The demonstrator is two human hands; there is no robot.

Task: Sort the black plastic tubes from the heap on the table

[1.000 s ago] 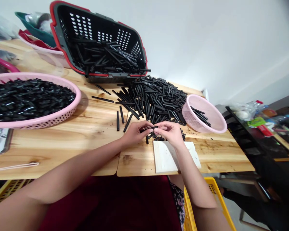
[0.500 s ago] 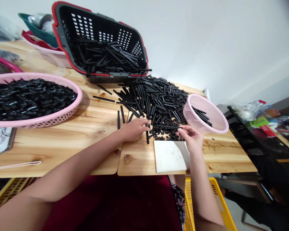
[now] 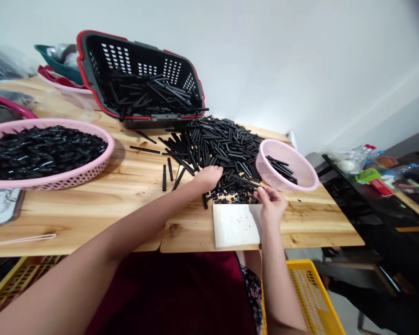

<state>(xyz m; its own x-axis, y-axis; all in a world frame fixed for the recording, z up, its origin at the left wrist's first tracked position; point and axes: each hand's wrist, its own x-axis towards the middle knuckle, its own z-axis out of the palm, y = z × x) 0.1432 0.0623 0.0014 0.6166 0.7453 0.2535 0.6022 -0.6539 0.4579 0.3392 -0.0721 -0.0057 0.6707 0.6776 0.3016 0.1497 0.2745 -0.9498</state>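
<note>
My right hand (image 3: 274, 204) pinches one end of a thin black tube (image 3: 246, 181), which points left over small black offcuts (image 3: 235, 197). Below that hand lies a white board (image 3: 236, 225) dotted with black specks. My left hand (image 3: 210, 178) rests at the near-left edge of a heap of short black tubes (image 3: 230, 139). Its fingers are curled downward and their tips are hidden, so what they grip does not show. Several loose tubes lie left of it, one of them a short upright-lying tube (image 3: 164, 177).
Behind stands a tilted black-and-red basket (image 3: 143, 118) of longer tubes. A pink basket (image 3: 110, 151) full of glossy black pieces is at left. Right of the heap, a pink bowl-shaped basket (image 3: 305, 177) holds a few tubes. A yellow crate (image 3: 312, 288) sits below the table edge.
My left hand has moved forward and right onto the heap's edge. My right hand still holds the tube, now tilted more. The whole view has shifted slightly.
</note>
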